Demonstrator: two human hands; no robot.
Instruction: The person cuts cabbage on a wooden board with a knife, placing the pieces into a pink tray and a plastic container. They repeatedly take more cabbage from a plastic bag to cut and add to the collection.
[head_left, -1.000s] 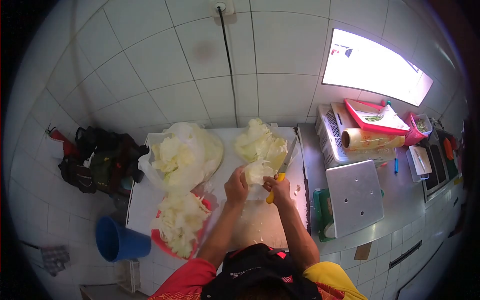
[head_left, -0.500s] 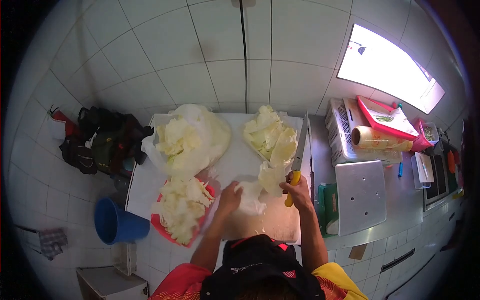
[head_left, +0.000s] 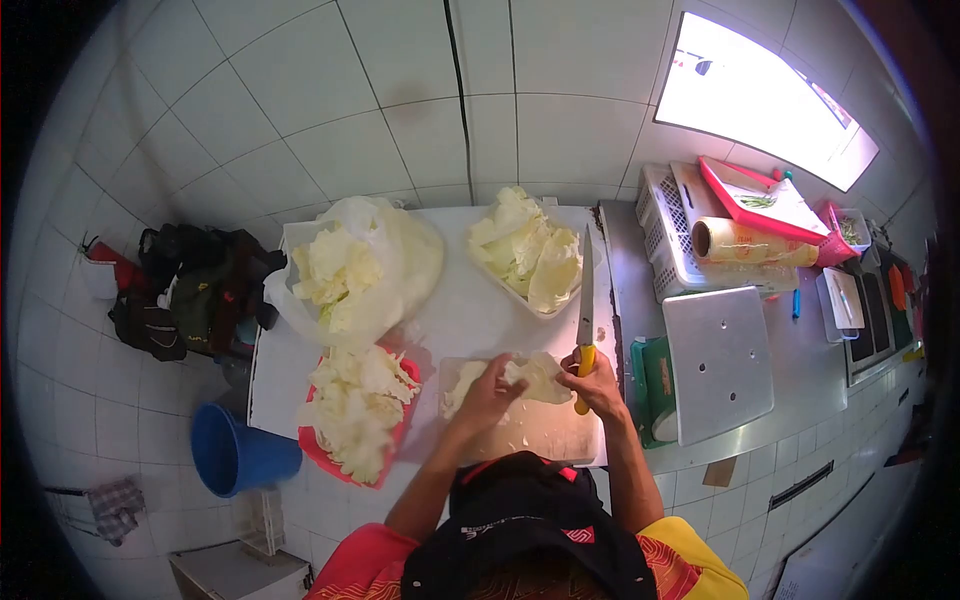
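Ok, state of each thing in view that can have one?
Knife: unsheathed, gripped by right hand
Left hand: beside pale leaf
Plastic bag: open, leaves inside
Red basket: heaped with leaves
White container: filled with leaves
Blue bucket: uncovered
Film roll: lying on its side

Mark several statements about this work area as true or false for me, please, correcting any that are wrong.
1. The right hand holds a yellow-handled knife. True.
2. The knife's blade points back toward the person. False: it points away, toward the tiled wall.
3. The red basket of leaves is nearer the person than the plastic bag. True.
4. The left hand grips the blue bucket. False: it is at the pale leaves over the cutting board.
5. The wrap roll lies on its side. True.
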